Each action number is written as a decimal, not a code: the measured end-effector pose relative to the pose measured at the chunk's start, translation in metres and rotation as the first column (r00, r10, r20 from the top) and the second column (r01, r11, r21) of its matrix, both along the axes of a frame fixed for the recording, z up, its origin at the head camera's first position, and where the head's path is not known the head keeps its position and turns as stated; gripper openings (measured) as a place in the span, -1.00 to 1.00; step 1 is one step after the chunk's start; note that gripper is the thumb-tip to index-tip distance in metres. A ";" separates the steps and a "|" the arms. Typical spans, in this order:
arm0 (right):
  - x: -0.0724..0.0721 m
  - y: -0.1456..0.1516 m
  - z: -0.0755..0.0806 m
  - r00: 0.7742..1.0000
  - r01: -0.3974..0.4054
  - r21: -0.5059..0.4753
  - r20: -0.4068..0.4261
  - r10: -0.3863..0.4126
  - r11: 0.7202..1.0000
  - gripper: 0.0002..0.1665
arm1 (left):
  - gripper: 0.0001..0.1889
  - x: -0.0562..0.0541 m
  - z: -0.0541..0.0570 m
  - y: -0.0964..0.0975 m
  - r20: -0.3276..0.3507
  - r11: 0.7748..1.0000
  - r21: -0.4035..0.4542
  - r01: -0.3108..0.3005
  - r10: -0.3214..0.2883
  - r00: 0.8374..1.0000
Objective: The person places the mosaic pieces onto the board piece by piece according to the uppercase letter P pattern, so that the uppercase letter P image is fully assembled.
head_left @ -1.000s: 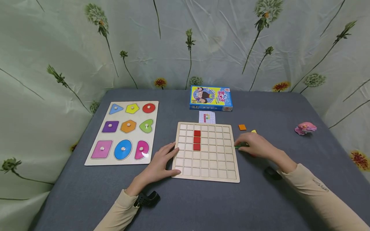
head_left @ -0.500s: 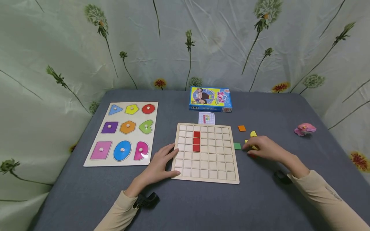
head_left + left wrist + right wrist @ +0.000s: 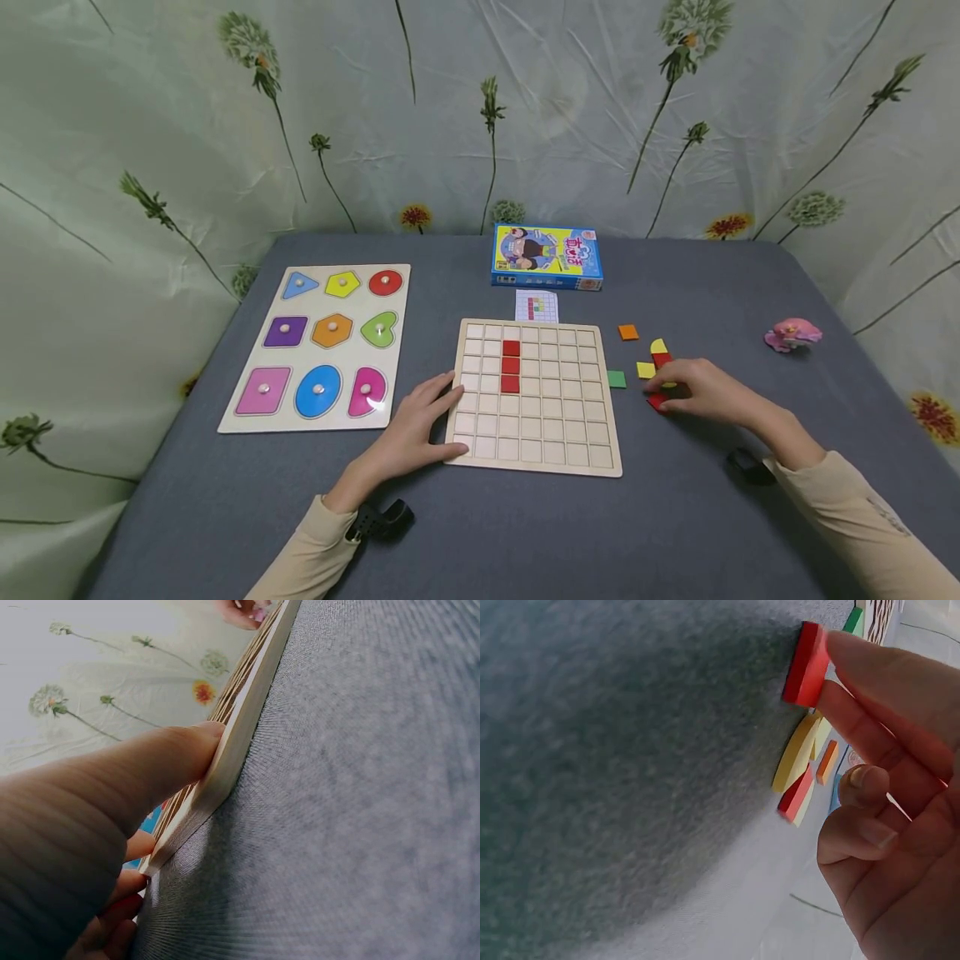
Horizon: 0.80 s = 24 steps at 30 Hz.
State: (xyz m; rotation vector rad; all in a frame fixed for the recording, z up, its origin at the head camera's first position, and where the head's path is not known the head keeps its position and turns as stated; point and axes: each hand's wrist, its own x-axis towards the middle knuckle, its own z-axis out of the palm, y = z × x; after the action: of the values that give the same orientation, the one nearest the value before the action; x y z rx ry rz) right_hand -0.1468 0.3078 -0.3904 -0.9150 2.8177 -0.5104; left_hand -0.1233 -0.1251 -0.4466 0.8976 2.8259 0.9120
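My left hand (image 3: 408,429) rests at the left side of a wooden grid board (image 3: 543,427), fingers along its edge. In the left wrist view the thumb (image 3: 180,754) presses on the board's rim. Three red square tiles (image 3: 511,366) stand in one column on the board. To the board's right, my right hand (image 3: 701,390) pinches a red tile (image 3: 804,667) between thumb and index finger, low at the cloth. Around this hand lie a yellow square tile (image 3: 645,370), a yellow rounded piece (image 3: 658,345) and another red tile (image 3: 662,359); the fingers partly hide a further yellow piece.
A green tile (image 3: 617,380) lies against the board's right edge, an orange tile (image 3: 628,332) farther back. Behind the board are a pattern card (image 3: 537,307) and a blue-yellow box (image 3: 547,257). A knobbed shape puzzle (image 3: 315,346) lies left, a pink toy (image 3: 792,334) far right.
My right hand has left the green tile at the board's edge, moved right and slightly nearer, and now pinches a red tile. The left hand has stayed on the board.
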 end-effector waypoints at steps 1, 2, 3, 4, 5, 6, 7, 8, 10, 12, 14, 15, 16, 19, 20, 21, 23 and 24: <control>0.001 0.001 0.000 1.000 0.001 0.002 0.002 -0.001 1.000 -0.68 | -0.15 0.000 0.000 0.000 0.000 1.000 -0.001 0.000 0.000 1.000; 0.001 0.002 0.000 1.000 0.001 0.002 0.004 -0.001 1.000 -0.67 | -0.15 0.000 0.000 0.000 0.000 1.000 -0.001 0.000 0.000 1.000; 0.002 0.003 0.000 1.000 0.001 0.002 0.001 -0.001 1.000 -0.66 | -0.15 0.000 0.000 0.000 0.000 1.000 -0.001 0.001 -0.001 1.000; 0.003 0.003 0.000 1.000 0.001 0.001 -0.003 -0.001 1.000 -0.65 | -0.15 0.000 0.001 0.000 0.005 1.000 0.000 -0.001 0.001 1.000; 0.003 0.004 0.000 1.000 0.003 0.001 -0.008 -0.003 1.000 -0.64 | -0.15 0.000 0.001 -0.001 0.009 1.000 0.000 -0.002 0.002 1.000; 0.004 0.004 -0.001 1.000 0.003 0.001 -0.015 -0.003 1.000 -0.64 | -0.15 0.000 0.001 -0.001 0.011 1.000 -0.001 -0.004 0.004 1.000; 0.004 0.004 -0.002 1.000 0.003 0.001 -0.023 -0.003 1.000 -0.64 | -0.15 0.000 0.002 -0.001 0.015 1.000 0.000 -0.004 0.004 1.000; 0.004 0.005 -0.002 1.000 0.005 -0.002 -0.027 -0.005 1.000 -0.64 | -0.15 0.000 0.001 -0.001 0.014 1.000 0.000 -0.004 0.004 1.000; 0.005 0.005 -0.003 0.999 0.012 -0.004 -0.030 -0.012 1.000 -0.65 | -0.15 0.000 0.002 -0.001 0.014 1.000 -0.001 -0.004 0.004 1.000; 0.005 0.004 -0.004 1.000 0.021 -0.007 -0.022 -0.021 1.000 -0.67 | -0.15 0.000 0.002 -0.001 0.009 1.000 -0.004 -0.002 0.002 1.000; 0.005 0.004 -0.005 0.999 0.034 -0.006 -0.019 -0.034 0.999 -0.68 | -0.15 0.000 0.001 -0.001 0.007 1.000 -0.002 -0.001 0.001 1.000; 0.006 0.004 -0.005 0.999 0.038 -0.004 -0.022 -0.038 0.999 -0.68 | -0.15 0.000 0.001 -0.001 0.007 1.000 -0.002 -0.002 0.002 1.000; 0.006 0.003 -0.006 0.999 0.041 -0.004 -0.027 -0.041 0.999 -0.69 | -0.15 0.000 0.001 -0.001 0.007 1.000 -0.001 -0.001 0.001 1.000; 0.007 0.002 -0.006 0.998 0.054 -0.004 -0.033 -0.054 0.999 -0.69 | -0.15 0.000 0.001 0.000 0.000 1.000 0.005 0.003 -0.003 1.000; 0.007 0.002 -0.006 0.998 0.056 -0.006 -0.033 -0.056 0.998 -0.69 | -0.15 0.000 0.001 0.000 -0.001 1.000 0.006 0.005 -0.005 1.000; 0.008 0.002 -0.006 0.998 0.059 -0.008 -0.033 -0.059 0.998 -0.69 | -0.15 0.000 0.001 0.000 -0.005 1.000 0.008 0.006 -0.006 1.000; 0.008 0.001 -0.006 0.997 0.065 -0.014 -0.031 -0.066 0.998 -0.69 | -0.16 0.000 0.001 0.000 -0.009 1.000 0.009 0.009 -0.009 1.000; 0.008 0.000 -0.006 0.997 0.071 -0.016 -0.033 -0.071 0.997 -0.69 | -0.16 0.000 0.001 0.000 -0.007 1.000 0.012 0.010 -0.010 1.000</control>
State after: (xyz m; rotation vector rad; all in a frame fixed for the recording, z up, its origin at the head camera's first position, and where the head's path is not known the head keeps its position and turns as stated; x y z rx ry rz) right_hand -0.1390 0.3080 -0.3967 -0.8364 2.8894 -0.5302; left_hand -0.1228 -0.1253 -0.4453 0.9174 2.8218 0.9276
